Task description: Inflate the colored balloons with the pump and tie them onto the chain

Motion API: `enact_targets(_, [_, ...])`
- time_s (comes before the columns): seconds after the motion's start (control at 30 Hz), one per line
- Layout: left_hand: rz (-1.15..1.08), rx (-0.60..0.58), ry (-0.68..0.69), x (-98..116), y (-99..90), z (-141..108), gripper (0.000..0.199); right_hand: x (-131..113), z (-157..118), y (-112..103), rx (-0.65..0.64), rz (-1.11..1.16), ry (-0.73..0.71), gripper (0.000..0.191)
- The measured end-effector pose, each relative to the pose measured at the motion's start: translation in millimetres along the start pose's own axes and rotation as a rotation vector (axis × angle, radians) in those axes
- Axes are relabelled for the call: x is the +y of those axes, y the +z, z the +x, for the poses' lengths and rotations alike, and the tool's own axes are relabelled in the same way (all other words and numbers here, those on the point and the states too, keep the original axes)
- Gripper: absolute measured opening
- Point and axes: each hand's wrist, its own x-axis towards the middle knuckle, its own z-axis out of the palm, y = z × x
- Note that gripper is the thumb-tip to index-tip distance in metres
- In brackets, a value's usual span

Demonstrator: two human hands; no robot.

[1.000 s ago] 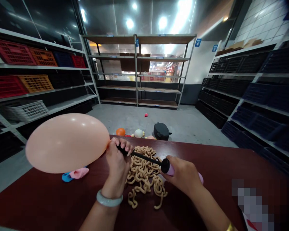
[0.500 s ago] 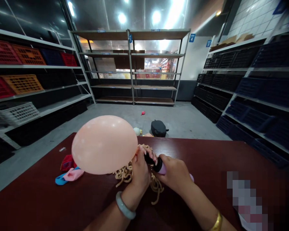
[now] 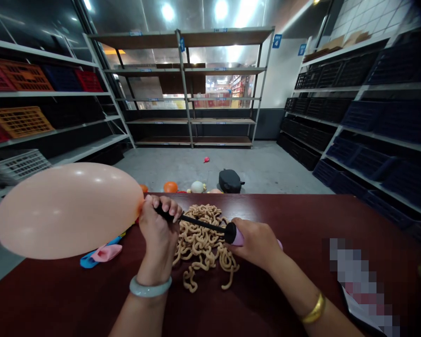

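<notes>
A large peach balloon (image 3: 68, 213), blown up, stretches out to the left. My left hand (image 3: 160, 224) is closed round its neck and the black end of a hand balloon pump (image 3: 204, 223). From that end a black rod runs right to the pump's purple part, which my right hand (image 3: 257, 244) grips. Where the balloon's mouth meets the pump is hidden by my left fingers. Under the rod lies a heap of tan, curly, rope-like pieces (image 3: 199, 245) on the table. Limp balloons, pink (image 3: 107, 253) and blue (image 3: 87, 260), rest below the peach one.
The dark red table (image 3: 284, 290) has a blurred-out flat item (image 3: 363, 285) at its right. On the floor beyond are a dark bag (image 3: 230, 181), an orange balloon (image 3: 170, 187) and a small pink object (image 3: 206, 160). Shelves with crates (image 3: 21, 122) line the sides.
My left hand has moved left with the balloon and the pump's black end, drawing out the rod between my hands. The right hand stays nearly in place. More of the tan heap shows.
</notes>
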Motion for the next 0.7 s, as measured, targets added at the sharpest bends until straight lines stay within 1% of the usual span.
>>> enact_targets(0.1, [0.004, 0.005, -0.011, -13, 5.4, -7, 0.026, 1, -1, 1, -0.003, -0.025, 0.025, 0.036])
enact_targets(0.2, [0.021, -0.005, -0.052, -36, 13.5, -21, 0.028, -1, -2, 1, -0.005, -0.035, 0.044, 0.037])
enact_targets(0.3, [0.022, -0.055, -0.133, -59, 21.6, -43, 0.028, -5, -2, 0, -0.006, -0.023, 0.052, 0.036])
enact_targets(0.4, [0.015, -0.108, -0.228, -76, 27.7, -63, 0.029, -9, -3, -1, -0.011, -0.012, 0.06, 0.033])
enact_targets(0.47, [0.005, -0.125, -0.265, -81, 30.0, -71, 0.03, -11, -3, -1, -0.009, -0.008, 0.067, 0.033])
enact_targets(0.53, [-0.008, -0.125, -0.274, -82, 31.3, -75, 0.03, -12, -3, -2, -0.002, 0.003, 0.066, 0.033])
enact_targets(0.7, [0.001, -0.115, -0.245, -75, 32.4, -71, 0.028, -13, -3, -3, 0.01, 0.031, 0.041, 0.034])
